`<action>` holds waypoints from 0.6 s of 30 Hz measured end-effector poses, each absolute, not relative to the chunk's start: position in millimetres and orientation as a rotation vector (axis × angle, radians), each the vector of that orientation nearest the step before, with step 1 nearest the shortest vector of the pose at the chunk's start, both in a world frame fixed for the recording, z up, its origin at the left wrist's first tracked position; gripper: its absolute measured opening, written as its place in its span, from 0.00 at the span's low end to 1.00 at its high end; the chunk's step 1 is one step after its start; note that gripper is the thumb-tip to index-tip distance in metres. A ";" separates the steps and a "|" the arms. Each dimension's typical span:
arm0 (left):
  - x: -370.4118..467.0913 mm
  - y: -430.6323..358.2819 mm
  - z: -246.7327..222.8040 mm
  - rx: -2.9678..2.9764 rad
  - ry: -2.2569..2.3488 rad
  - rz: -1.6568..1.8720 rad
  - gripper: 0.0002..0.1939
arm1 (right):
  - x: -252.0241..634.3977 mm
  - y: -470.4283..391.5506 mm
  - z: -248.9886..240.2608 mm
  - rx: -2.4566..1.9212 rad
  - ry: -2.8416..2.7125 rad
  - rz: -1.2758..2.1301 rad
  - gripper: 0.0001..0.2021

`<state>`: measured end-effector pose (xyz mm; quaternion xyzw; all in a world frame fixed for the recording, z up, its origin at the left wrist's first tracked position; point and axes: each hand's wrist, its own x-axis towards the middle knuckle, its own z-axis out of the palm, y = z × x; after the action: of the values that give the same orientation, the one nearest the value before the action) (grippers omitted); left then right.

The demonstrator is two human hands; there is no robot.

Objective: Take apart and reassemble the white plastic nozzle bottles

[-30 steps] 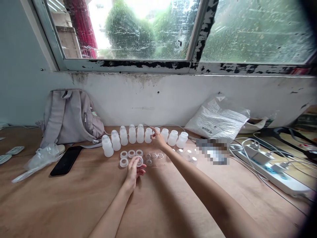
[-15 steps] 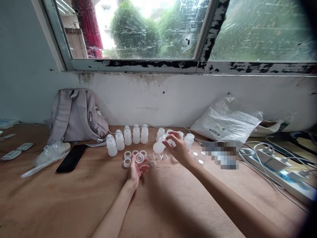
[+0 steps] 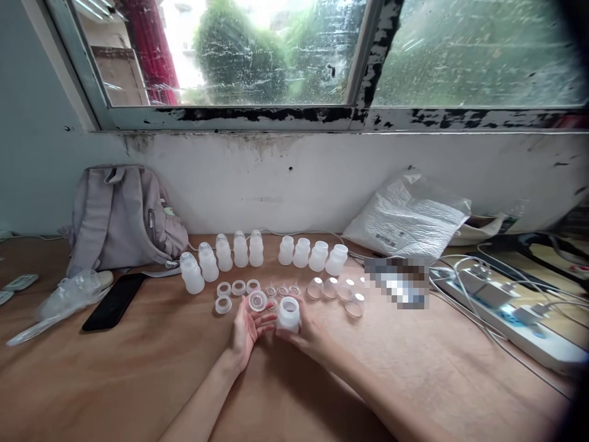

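My left hand (image 3: 246, 331) holds a ring with a clear nipple piece (image 3: 257, 300) between thumb and fingers. Fingers of my right hand (image 3: 306, 331) are wrapped round an open white bottle (image 3: 288, 314), its mouth tilted toward me. Just beyond my hands lie several white rings (image 3: 238, 287) and small clear nipple pieces (image 3: 282, 291). To their right are several clear caps (image 3: 354, 305). Behind stand several capped bottles (image 3: 240, 249) on the left and several uncapped bottles (image 3: 318, 256) on the right.
On the left are a grey backpack (image 3: 115, 215), a black phone (image 3: 114, 302) and a crumpled plastic bag (image 3: 69, 301). A silver mailing bag (image 3: 405, 215) rests by the wall. Power strips (image 3: 529, 325) and cables lie at the right.
My right hand has taken hold of a bottle from the back row and brought it down and left, beside my left hand. The view has shifted slightly right.
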<state>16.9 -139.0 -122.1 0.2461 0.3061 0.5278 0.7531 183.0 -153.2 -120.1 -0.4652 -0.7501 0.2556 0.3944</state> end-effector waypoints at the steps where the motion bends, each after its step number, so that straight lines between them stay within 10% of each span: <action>1: 18.8 -141.0 -122.5 0.534 0.653 1.159 0.28 | 181.1 -153.8 -125.9 -1.182 -1.882 0.675 0.27; 18: 26.9 -150.8 -116.2 0.738 0.788 1.210 0.37 | 207.6 -152.6 -127.9 -1.268 -1.949 0.067 0.16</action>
<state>26.9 -150.8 -116.2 0.3299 0.3523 0.5408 0.6889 207.6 -152.6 -127.9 -0.5005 -0.7693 0.0264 0.3963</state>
